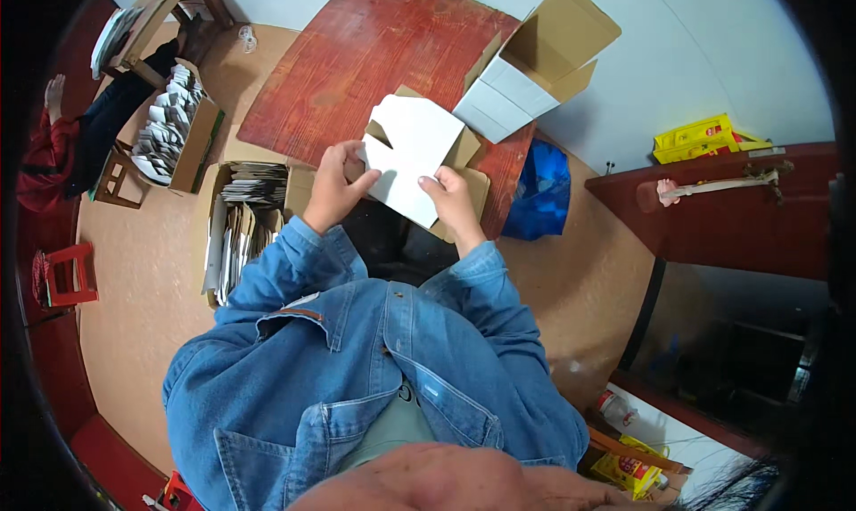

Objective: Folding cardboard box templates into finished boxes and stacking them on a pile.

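A white cardboard piece (pixel 412 154) with brown flaps lies half over the near edge of the red wooden table (pixel 348 56), above my lap. It looks like a partly folded carton. My left hand (pixel 339 188) grips its left side, the thumb on the white face and the fingers curled by the edge. On the near right side my right hand (pixel 453 206) pinches it, thumb on top; the other fingers are mostly hidden beneath. Just beyond, to the right, an open white carton (pixel 508 92) with a brown inside stands on the table corner.
A box of upright flat cardboard pieces (pixel 296 190) stands on the floor at my left. Farther left, another person's legs (pixel 116 110) extend beside a carton of white packets (pixel 198 145). A blue bag (pixel 544 190) sits right of the table; a red stool (pixel 71 275) is far left.
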Action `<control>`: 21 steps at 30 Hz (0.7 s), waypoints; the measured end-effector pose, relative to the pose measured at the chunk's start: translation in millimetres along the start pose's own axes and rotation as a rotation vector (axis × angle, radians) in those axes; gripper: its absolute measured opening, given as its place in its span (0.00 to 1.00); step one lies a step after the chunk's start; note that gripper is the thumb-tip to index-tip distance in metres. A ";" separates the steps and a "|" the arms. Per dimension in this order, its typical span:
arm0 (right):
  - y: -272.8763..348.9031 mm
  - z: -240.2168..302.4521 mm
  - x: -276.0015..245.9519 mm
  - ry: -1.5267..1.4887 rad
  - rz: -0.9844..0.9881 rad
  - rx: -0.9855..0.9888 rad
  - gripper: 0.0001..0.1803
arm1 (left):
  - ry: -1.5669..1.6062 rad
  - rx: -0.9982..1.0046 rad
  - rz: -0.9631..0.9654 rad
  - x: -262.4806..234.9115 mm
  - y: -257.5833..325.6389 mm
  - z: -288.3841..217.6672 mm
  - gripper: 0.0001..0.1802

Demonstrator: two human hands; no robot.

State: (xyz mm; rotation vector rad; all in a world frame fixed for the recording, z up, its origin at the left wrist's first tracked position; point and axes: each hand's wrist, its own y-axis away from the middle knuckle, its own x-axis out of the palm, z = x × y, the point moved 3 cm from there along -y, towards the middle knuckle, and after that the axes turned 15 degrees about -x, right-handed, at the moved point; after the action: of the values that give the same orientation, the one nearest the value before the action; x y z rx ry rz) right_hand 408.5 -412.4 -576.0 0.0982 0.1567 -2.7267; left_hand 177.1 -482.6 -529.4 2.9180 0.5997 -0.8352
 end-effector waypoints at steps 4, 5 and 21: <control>16.5 31.9 -21.0 -0.371 -0.023 -0.007 0.12 | 0.681 -0.302 0.260 -27.5 2.2 -12.6 0.32; 21.7 37.2 -27.1 -0.460 -0.066 -0.018 0.12 | 0.685 -0.303 0.259 -35.3 4.2 -19.1 0.32; 66.2 43.1 -24.0 -0.750 0.141 0.144 0.17 | 0.310 0.399 0.151 -57.2 32.2 -115.7 0.54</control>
State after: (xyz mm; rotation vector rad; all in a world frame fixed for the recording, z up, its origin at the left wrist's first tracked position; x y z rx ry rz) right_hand 455.0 -468.7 -537.4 -0.8246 -0.2505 -2.4406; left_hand 202.5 -515.2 -402.9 3.4379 0.2385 -0.5403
